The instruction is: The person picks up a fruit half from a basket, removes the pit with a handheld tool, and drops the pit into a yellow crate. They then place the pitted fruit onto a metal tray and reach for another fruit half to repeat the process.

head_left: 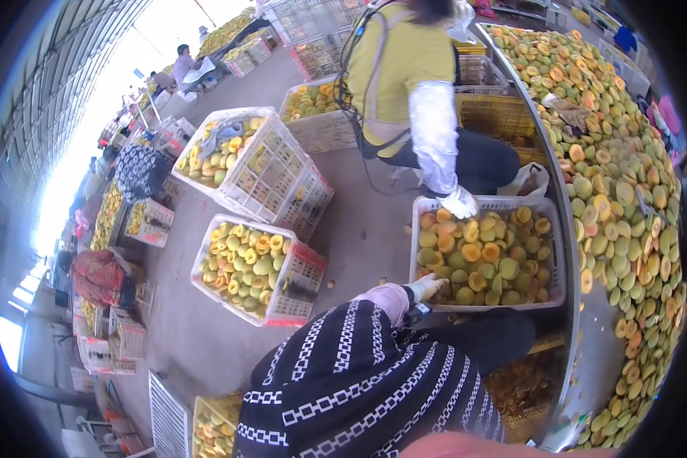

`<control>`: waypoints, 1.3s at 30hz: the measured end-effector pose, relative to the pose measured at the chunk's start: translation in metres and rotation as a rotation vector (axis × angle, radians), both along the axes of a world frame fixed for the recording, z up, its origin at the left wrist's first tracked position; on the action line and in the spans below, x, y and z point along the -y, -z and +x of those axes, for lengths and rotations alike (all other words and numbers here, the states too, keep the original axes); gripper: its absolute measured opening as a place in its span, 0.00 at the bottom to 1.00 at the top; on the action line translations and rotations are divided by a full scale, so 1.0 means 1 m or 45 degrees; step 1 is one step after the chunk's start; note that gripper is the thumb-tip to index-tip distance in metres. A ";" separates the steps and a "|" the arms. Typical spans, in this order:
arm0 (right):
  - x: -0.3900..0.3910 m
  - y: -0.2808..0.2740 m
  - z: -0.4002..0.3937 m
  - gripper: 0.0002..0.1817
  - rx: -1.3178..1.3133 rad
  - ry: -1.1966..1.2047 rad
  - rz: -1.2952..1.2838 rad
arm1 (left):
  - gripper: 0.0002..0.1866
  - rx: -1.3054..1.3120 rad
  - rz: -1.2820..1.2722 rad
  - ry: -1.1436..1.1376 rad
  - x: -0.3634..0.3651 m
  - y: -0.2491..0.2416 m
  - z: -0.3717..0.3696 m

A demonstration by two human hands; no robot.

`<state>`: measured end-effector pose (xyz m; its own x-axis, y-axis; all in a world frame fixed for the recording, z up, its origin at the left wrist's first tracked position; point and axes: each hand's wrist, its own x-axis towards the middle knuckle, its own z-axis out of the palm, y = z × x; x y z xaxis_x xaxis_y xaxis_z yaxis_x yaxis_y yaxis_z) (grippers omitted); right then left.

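Observation:
My left hand (427,287), with a pink cuff and a dark device at the wrist, is at the near left corner of a whitish plastic crate (504,307). Its fingers appear curled over the rim, though they are partly hard to make out. Halved peach-like fruit (490,256), green-yellow outside and orange inside, fills this crate. On the far rim rests a co-worker's white-gloved hand (459,203). My right hand is out of view. A black-and-white patterned garment covers my arm and body.
A long metal-edged table (538,114) heaped with fruit halves runs along the right. Left of me stand fruit-filled crates (305,278), two of them stacked (282,172). A co-worker in yellow-green (401,69) sits ahead. Yellow crates (496,114) are by the table.

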<state>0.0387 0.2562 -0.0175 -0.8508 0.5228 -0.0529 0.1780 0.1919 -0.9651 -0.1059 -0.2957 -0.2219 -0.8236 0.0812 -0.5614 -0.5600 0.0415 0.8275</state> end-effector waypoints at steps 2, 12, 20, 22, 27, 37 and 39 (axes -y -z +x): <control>-0.008 0.006 -0.001 0.23 0.088 0.076 0.049 | 0.23 0.103 0.059 -0.008 -0.001 0.007 -0.001; -0.033 0.031 -0.003 0.24 0.241 0.142 0.048 | 0.19 0.030 0.288 -0.153 -0.004 0.018 0.004; -0.063 0.056 0.003 0.25 0.305 0.154 0.008 | 0.18 0.043 0.258 -0.170 -0.005 0.008 0.003; -0.072 0.063 0.005 0.25 0.331 0.143 -0.005 | 0.18 0.073 0.253 -0.202 -0.006 0.006 0.005; -0.095 0.084 0.009 0.26 0.376 0.126 -0.068 | 0.21 -0.049 0.071 -0.059 -0.003 0.011 0.005; -0.059 0.046 -0.009 0.25 0.320 0.287 -0.480 | 0.14 0.171 0.506 -0.401 0.008 0.006 0.003; -0.047 0.033 -0.014 0.24 0.312 0.309 -0.337 | 0.14 0.097 0.474 -0.397 0.019 0.026 0.010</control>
<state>0.0249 0.3027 -0.0508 -0.6504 0.6477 -0.3968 0.4172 -0.1320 -0.8992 -0.0960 -0.3148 -0.2478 -0.7983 0.0443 -0.6006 -0.5582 -0.4287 0.7104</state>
